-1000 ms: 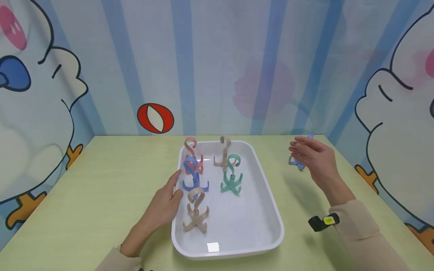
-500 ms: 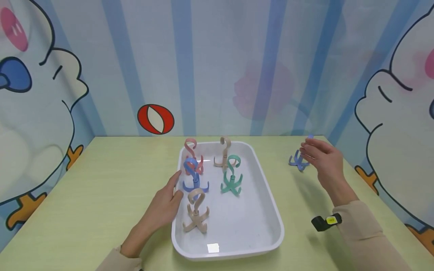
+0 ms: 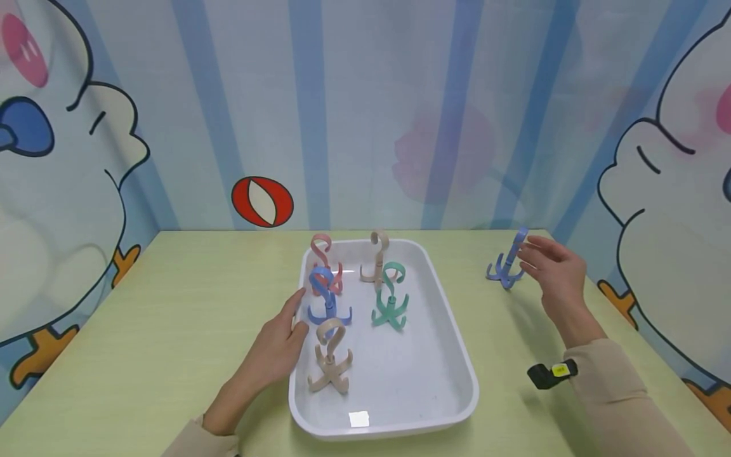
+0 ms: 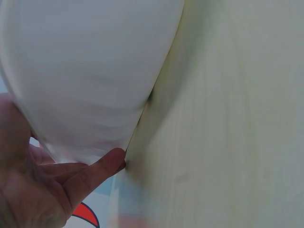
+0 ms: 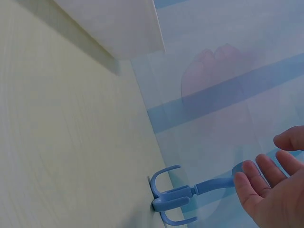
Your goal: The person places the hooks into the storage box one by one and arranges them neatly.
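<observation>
A blue multi-prong hanging hook (image 3: pixel 505 270) stands upright on the table, right of the white tray (image 3: pixel 465 355). My right hand (image 3: pixel 553 273) is beside its stem, with fingers loosely extended and nothing gripped. In the right wrist view, the fingertips overlap the hook's curved top (image 5: pixel 237 168). My left hand (image 3: pixel 276 343) holds the tray's left side, thumb and forefinger at the rim; the left wrist view shows fingers against its outer wall (image 4: pixel 90 85). Inside stand a pink hook (image 3: pixel 321 251), a blue one (image 3: pixel 329 308), a green one (image 3: pixel 391 308) and two beige ones, near (image 3: pixel 330 368) and far (image 3: pixel 379 260).
The pale green table (image 3: pixel 188 298) stretches to both sides of the tray. A striped blue cloth backdrop (image 3: pixel 365 127) rises behind it, and cartoon-printed panels (image 3: pixel 674 241) flank the table. A black wrist strap device (image 3: pixel 551 374) sits on the right sleeve.
My right hand has moved slightly right, from in front of the lone blue hook to beside it, uncovering its stem and prongs. The left hand and the tray stay put.
</observation>
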A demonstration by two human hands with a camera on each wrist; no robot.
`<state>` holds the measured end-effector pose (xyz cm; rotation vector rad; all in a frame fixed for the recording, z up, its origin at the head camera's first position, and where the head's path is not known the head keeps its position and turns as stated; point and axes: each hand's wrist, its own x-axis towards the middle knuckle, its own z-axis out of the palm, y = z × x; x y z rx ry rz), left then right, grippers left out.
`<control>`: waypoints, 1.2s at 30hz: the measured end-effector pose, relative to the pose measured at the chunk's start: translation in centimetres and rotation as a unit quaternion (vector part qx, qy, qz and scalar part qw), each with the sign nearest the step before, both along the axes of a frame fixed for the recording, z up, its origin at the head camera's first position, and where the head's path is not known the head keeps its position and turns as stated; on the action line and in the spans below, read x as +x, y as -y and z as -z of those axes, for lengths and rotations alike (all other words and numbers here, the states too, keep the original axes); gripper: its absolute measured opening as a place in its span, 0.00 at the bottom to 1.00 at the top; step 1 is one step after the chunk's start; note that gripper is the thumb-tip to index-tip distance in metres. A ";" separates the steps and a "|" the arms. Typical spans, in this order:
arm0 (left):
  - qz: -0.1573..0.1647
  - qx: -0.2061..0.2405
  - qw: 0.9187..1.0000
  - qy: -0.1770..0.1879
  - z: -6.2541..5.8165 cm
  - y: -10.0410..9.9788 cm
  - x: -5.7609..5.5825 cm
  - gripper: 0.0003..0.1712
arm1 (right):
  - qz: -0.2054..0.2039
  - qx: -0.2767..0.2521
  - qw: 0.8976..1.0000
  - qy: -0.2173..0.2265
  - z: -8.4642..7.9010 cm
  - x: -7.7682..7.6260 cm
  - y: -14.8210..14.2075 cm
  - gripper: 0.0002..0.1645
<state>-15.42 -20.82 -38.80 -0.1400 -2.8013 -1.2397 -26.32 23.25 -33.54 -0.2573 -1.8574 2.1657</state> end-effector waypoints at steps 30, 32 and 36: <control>-0.003 0.002 1.000 -0.006 0.2 0.1 0.0 0.37 | -0.021 -0.009 0.999 0.030 2.0 -3.9 -2.1 0.48; -0.003 0.002 1.000 -0.008 0.2 0.1 0.0 0.37 | -0.024 -0.008 0.999 0.037 2.0 -4.2 -2.2 0.50; -0.001 0.003 1.000 -0.013 0.0 0.1 0.0 0.37 | -0.032 -0.002 0.998 0.048 2.1 -4.8 -2.3 0.51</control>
